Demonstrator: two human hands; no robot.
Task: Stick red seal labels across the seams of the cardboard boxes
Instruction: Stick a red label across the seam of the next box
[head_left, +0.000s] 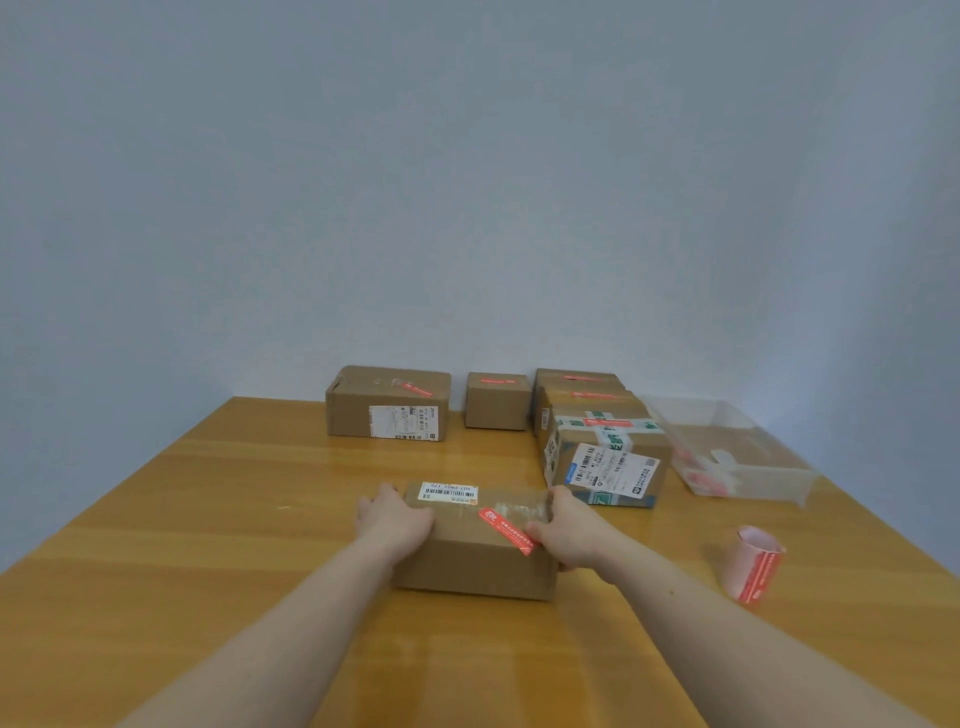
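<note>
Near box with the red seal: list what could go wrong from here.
1. The red seal label lies slanted on the near box, its lower end under the right hand; that end may lift or crease.
2. The left hand grips the other end; pushing the box back could knock the taped box just behind.

Plain room serving as a parcel-packing station: 6 taped cardboard boxes (483, 540) bearing shipping labels are sitting on a wooden table (208, 519) against a bare wall (467, 182).
</note>
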